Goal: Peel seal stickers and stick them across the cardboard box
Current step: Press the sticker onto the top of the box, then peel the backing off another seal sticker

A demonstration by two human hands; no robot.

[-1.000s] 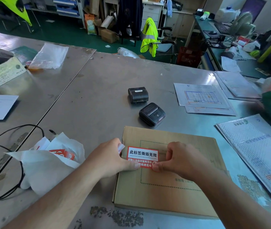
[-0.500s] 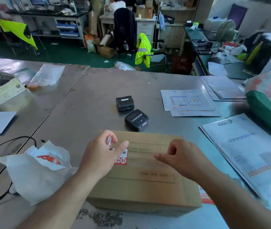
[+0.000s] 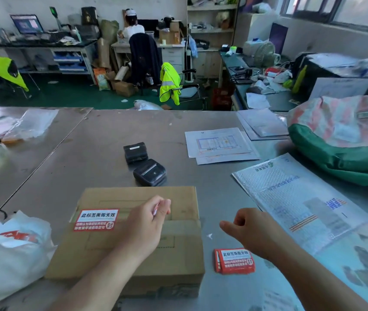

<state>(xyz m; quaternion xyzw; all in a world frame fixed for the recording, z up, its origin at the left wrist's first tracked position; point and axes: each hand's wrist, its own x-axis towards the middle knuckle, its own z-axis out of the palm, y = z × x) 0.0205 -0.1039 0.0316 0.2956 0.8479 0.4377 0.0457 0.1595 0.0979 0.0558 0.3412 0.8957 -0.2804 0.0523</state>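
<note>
Left hand [image 3: 147,223] first: it hovers over the middle of the flat brown cardboard box [image 3: 178,252], thumb and forefinger pinching a small pale scrap [image 3: 156,211]. I take the scrap for peeled backing, kept clear of the glue. My right hand [image 3: 253,234] hangs above the grey metal tabletop [image 3: 218,198] just off the box's right edge, fingers curled in, holding nothing. It sits over the red stack of seal stickers [image 3: 234,261] lying near the box's front right corner, handy for the next peel. One red-and-white seal sticker [image 3: 96,219] lies flat across the flap seam near the box's left edge, bridging both flaps so opening would tear it. The seam's right stretch is bare, so I judge another sticker belongs there.
</note>
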